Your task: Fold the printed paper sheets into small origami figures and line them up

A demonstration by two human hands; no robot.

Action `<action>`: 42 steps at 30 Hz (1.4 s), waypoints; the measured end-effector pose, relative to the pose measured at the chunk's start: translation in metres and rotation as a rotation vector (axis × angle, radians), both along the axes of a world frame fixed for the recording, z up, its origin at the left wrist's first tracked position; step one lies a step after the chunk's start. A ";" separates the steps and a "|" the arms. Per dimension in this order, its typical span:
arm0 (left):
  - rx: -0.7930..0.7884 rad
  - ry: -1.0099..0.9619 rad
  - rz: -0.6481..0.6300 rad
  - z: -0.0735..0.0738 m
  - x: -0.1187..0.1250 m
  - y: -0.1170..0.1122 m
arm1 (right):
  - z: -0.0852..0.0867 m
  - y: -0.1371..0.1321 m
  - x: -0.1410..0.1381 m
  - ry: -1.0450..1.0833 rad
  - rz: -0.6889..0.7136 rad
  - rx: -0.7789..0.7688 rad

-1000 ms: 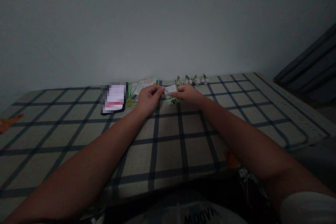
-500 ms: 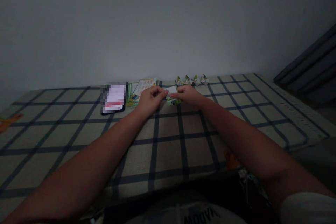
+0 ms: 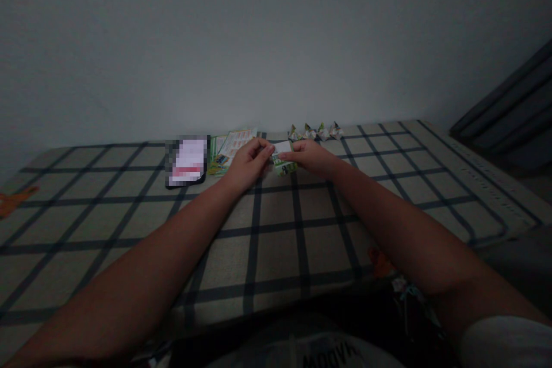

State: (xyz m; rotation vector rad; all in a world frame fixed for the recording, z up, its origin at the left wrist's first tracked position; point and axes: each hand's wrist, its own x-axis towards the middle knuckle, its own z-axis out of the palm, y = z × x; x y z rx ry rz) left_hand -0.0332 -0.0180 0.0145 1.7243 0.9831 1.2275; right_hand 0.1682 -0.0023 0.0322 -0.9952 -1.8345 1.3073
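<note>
Between my hands is a small piece of printed paper [image 3: 283, 160], white on top with green patterning lower down. My left hand [image 3: 250, 164] pinches its left edge between thumb and fingers. On the opposite side my right hand [image 3: 311, 156] grips the right edge, thumb laid across the front. Just behind the right hand, several small folded paper shapes [image 3: 322, 132] with pointed tips stand in a row. A stack of printed green and white leaflets [image 3: 235, 146] lies beyond the left hand, which partly covers it.
A phone [image 3: 188, 161] with a lit, blurred screen lies left of the leaflets. The surface has a checked cloth [image 3: 276, 247] with dark lines. A plain wall [image 3: 276, 40] rises behind it, and dark draped fabric [image 3: 513, 103] hangs at the right.
Both hands keep their hold on the paper. The left fingers and thumb have shifted slightly up and left, leaving a little more of the paper's white part showing.
</note>
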 end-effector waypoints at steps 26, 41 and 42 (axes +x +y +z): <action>0.130 0.296 0.012 0.010 -0.003 -0.008 | 0.002 0.001 -0.001 0.053 -0.031 -0.020; 0.243 0.379 0.071 0.016 0.001 -0.010 | -0.002 0.003 0.000 0.030 -0.035 0.011; 0.250 0.390 0.072 0.016 0.001 -0.010 | -0.003 0.003 -0.001 0.045 -0.034 0.015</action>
